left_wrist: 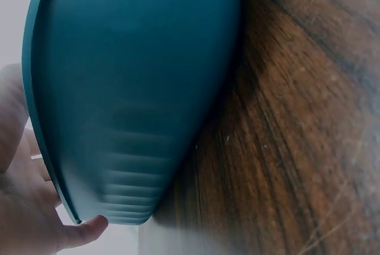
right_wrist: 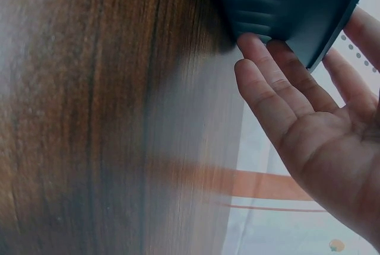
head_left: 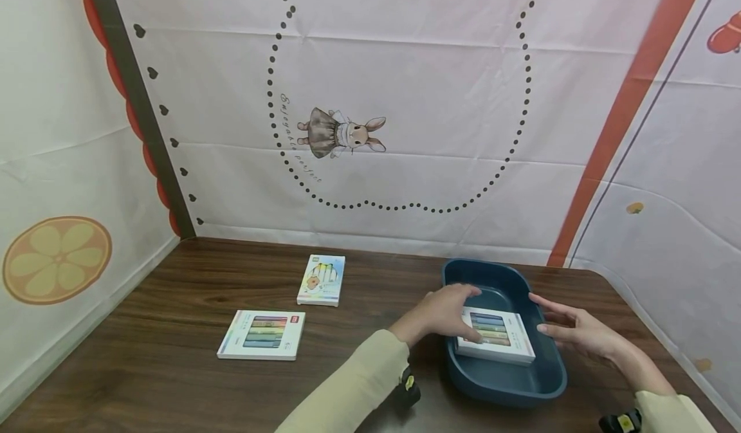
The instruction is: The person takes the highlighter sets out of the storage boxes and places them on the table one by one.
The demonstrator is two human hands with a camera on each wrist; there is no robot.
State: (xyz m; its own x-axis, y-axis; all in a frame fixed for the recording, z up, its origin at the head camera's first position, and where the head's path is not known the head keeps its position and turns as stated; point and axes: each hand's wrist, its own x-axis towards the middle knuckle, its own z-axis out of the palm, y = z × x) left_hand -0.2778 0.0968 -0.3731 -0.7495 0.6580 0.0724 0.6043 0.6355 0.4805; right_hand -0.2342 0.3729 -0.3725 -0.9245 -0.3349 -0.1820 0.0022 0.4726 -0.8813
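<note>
A blue bin (head_left: 506,381) stands on the table at the right, with a white box of colored pens (head_left: 515,336) lying inside it. My left hand (head_left: 442,311) reaches over the bin's left rim, its thumb over the near-left part of the box and its other fingers spread toward the far side. The left wrist view shows that hand (left_wrist: 27,207) at the rim, one fingertip by the bin's outer wall. My right hand (head_left: 587,333) is at the bin's right side. In the right wrist view, its extended fingers (right_wrist: 270,86) are against the outer wall.
Left of the bin, a white box of colored pens (head_left: 260,335) lies flat on the dark wooden table (head_left: 173,375). A smaller light-blue box (head_left: 321,280) lies farther back. Printed cloth (head_left: 405,98) hangs behind and along both sides.
</note>
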